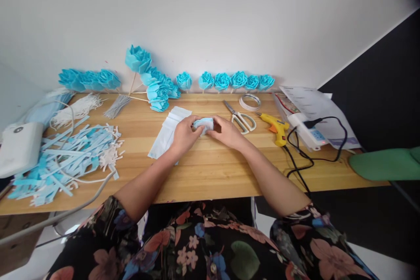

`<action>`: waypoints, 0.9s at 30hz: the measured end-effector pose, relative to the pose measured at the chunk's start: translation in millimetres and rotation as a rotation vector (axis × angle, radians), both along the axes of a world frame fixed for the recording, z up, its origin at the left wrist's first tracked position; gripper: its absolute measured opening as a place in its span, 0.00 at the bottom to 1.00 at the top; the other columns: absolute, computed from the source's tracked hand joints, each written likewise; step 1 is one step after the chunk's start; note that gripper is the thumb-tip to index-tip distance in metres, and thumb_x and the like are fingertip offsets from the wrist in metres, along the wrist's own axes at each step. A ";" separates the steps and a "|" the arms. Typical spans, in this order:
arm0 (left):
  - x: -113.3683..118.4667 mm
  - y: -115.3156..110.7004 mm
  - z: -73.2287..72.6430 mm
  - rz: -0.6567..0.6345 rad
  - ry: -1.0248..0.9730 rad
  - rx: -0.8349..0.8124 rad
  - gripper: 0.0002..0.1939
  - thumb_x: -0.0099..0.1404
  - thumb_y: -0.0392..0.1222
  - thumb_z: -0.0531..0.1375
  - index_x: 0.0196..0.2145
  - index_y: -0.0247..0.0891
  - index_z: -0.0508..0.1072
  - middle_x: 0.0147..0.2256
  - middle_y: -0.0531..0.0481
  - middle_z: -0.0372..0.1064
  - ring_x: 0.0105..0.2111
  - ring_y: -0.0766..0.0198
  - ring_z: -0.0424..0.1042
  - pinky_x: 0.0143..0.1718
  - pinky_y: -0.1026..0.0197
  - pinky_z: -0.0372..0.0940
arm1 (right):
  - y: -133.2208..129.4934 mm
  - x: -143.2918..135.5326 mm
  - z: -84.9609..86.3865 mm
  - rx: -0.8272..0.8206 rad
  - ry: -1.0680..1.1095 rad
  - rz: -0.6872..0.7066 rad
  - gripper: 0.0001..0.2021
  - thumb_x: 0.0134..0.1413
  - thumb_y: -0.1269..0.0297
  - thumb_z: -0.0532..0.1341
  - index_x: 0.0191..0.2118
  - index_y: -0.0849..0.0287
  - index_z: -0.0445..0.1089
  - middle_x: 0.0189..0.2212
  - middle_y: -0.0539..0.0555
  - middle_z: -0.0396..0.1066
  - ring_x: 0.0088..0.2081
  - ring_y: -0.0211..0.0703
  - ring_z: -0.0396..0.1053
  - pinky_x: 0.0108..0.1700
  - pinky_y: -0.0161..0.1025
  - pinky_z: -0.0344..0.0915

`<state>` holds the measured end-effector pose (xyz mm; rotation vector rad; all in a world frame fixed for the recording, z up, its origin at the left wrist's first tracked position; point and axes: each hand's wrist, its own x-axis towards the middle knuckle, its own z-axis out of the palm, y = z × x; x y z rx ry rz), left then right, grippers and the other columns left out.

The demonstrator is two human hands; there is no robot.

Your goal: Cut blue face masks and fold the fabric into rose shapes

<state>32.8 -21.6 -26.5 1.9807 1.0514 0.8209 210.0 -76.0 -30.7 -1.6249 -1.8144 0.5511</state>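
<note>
Between both hands, above the middle of the wooden table, is a small folded piece of light blue fabric (205, 124). My left hand (186, 133) pinches its left side with thumb and fingers. My right hand (227, 132) grips the right side in the same way. Pale blue fabric sheets (168, 133) lie partly overlapped just left of my left hand. Beyond my right hand rest scissors (241, 117) with white handles, their blades pointing to the back left.
Blue flowers (222, 81) line the wall; more lean at left (138, 59). Blue strips (75, 153), white cords (78, 108) and a white device (20, 148) lie left. A tape roll (250, 102), yellow glue gun (277, 128), power strip (308, 131) and black cables are right.
</note>
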 end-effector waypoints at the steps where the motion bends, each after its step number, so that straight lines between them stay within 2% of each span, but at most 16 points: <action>1: 0.3 -0.1 -0.5 -0.005 0.010 0.001 0.14 0.59 0.40 0.60 0.44 0.37 0.75 0.36 0.50 0.74 0.33 0.63 0.70 0.38 0.62 0.63 | 0.3 0.1 0.3 -0.007 -0.044 -0.009 0.13 0.51 0.65 0.64 0.44 0.59 0.69 0.38 0.55 0.74 0.40 0.46 0.70 0.42 0.41 0.64; 3: 0.7 0.1 -1.6 -0.015 0.013 0.004 0.15 0.60 0.40 0.60 0.46 0.37 0.74 0.36 0.50 0.74 0.32 0.64 0.69 0.37 0.62 0.63 | 0.8 0.6 0.4 -0.009 -0.092 -0.027 0.10 0.51 0.64 0.64 0.40 0.59 0.69 0.37 0.56 0.73 0.38 0.46 0.69 0.41 0.41 0.63; 10: 0.8 0.9 -4.5 -0.028 0.014 0.011 0.15 0.60 0.41 0.60 0.45 0.37 0.74 0.32 0.52 0.71 0.30 0.65 0.67 0.36 0.62 0.61 | 0.9 1.3 0.3 0.013 -0.081 -0.013 0.11 0.53 0.65 0.62 0.43 0.59 0.69 0.41 0.57 0.74 0.40 0.46 0.69 0.42 0.40 0.62; 15: 0.9 0.3 -3.0 -0.015 0.027 0.000 0.10 0.60 0.42 0.60 0.39 0.37 0.74 0.28 0.54 0.69 0.27 0.66 0.65 0.31 0.64 0.58 | 0.2 0.3 1.0 0.001 -0.078 -0.023 0.05 0.54 0.65 0.61 0.36 0.59 0.71 0.33 0.54 0.74 0.35 0.43 0.68 0.38 0.38 0.61; 18: 1.1 -1.0 -1.2 -0.028 0.014 -0.029 0.07 0.60 0.43 0.59 0.33 0.37 0.72 0.26 0.55 0.67 0.26 0.67 0.63 0.29 0.64 0.56 | -0.2 1.4 1.9 0.017 -0.006 -0.042 0.05 0.54 0.64 0.60 0.33 0.59 0.71 0.30 0.51 0.73 0.32 0.41 0.68 0.36 0.36 0.60; 22: 1.8 -1.3 -3.3 -0.076 -0.070 -0.077 0.07 0.60 0.43 0.59 0.29 0.36 0.69 0.25 0.55 0.64 0.26 0.68 0.61 0.28 0.65 0.54 | -2.0 4.6 6.3 0.054 0.149 -0.085 0.07 0.54 0.62 0.59 0.37 0.58 0.71 0.32 0.50 0.73 0.33 0.40 0.68 0.37 0.35 0.61; 25: 2.7 -1.2 -5.0 -0.086 -0.075 -0.099 0.08 0.60 0.44 0.59 0.28 0.37 0.67 0.23 0.56 0.59 0.24 0.68 0.58 0.27 0.64 0.52 | -4.1 5.7 10.6 0.067 0.198 -0.111 0.08 0.54 0.60 0.60 0.36 0.58 0.70 0.29 0.48 0.71 0.30 0.38 0.66 0.34 0.34 0.60; 27: 2.9 -1.9 -3.5 -0.085 -0.097 -0.099 0.08 0.60 0.45 0.59 0.30 0.36 0.68 0.24 0.56 0.60 0.25 0.68 0.58 0.27 0.64 0.52 | -5.4 4.8 12.6 0.076 0.206 -0.108 0.08 0.54 0.59 0.60 0.36 0.58 0.70 0.28 0.47 0.70 0.30 0.38 0.66 0.34 0.34 0.60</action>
